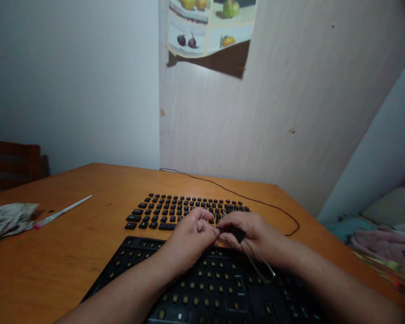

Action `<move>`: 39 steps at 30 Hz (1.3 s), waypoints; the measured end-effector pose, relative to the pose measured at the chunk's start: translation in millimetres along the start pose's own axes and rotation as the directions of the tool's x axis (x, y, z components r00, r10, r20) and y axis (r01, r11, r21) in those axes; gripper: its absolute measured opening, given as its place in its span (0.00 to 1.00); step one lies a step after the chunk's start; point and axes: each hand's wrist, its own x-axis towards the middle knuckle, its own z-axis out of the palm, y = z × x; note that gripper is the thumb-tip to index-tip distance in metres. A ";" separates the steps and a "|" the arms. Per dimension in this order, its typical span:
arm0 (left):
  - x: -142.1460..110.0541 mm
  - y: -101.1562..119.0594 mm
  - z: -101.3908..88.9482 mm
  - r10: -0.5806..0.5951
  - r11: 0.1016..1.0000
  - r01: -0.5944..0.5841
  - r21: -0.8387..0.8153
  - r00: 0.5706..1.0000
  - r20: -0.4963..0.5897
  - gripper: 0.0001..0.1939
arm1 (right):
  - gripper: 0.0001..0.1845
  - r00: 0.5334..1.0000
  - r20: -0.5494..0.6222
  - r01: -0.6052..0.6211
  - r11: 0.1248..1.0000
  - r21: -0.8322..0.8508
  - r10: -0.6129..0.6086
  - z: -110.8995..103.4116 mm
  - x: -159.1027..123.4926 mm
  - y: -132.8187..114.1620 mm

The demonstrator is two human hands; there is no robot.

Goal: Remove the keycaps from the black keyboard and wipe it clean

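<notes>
My left hand (196,231) is closed, its thumb and forefinger pinching a small dark keycap (218,230), mostly hidden by the fingers. My right hand (253,229) meets it there, fingertips close to the keycap. Tucked in the right hand is a wire keycap puller with a black handle (238,234); its wire loops hang down toward me. Under both forearms lies a black keyboard (205,288) stripped of its keycaps, with bare pale stems showing. Just beyond it, loose black keycaps (170,211) are laid out in rows on the wooden table (97,252).
A thin black cable (229,188) curves across the back and right of the table. A white brush-like stick (65,210) and a crumpled cloth (13,218) lie at left. Walls rise behind; a chair (13,164) stands far left, and piled fabric (384,243) lies at right.
</notes>
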 end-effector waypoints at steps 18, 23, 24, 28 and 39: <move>-2.4 -17.3 -7.7 0.136 0.791 -0.209 0.575 0.977 0.167 0.10 | 0.19 0.695 -0.379 -0.594 0.785 0.177 0.611 -35.6 -64.7 187.7; -4.9 -12.7 -6.8 0.099 0.732 -0.208 0.649 0.975 0.200 0.10 | 0.14 0.702 -0.343 -0.642 0.763 0.077 0.624 -34.5 -64.9 202.2; -5.3 -11.7 -6.8 0.093 0.719 -0.209 0.663 0.974 0.207 0.10 | 0.14 0.706 -0.337 -0.645 0.762 0.057 0.623 -33.9 -64.2 203.8; -6.9 -8.6 -7.1 0.063 0.692 -0.215 0.689 0.969 0.239 0.11 | 0.12 0.728 -0.306 -0.647 0.763 -0.008 0.614 -29.8 -62.4 208.2; -8.2 -11.3 -8.5 0.053 0.669 -0.231 0.707 0.963 0.265 0.12 | 0.15 0.768 -0.269 -0.623 0.776 -0.101 0.581 -27.4 -64.4 212.0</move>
